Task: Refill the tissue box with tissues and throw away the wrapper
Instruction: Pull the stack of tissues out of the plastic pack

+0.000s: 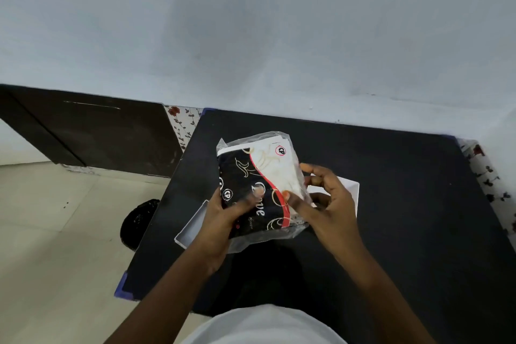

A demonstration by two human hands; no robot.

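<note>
A tissue pack (259, 173) in a clear plastic wrapper printed black, white and red is held tilted above the table. My left hand (223, 220) grips its lower left end from below. My right hand (321, 198) pinches the wrapper along its right side with thumb and fingers. Beneath the pack lies an open white tissue box (192, 227); its left end and its right corner (351, 190) show, and the middle is hidden by the pack and my hands.
The black table (405, 204) stands against a pale wall. A bin lined with a black bag (138, 222) sits on the tiled floor left of the table. A dark wooden panel (92, 134) stands at the far left.
</note>
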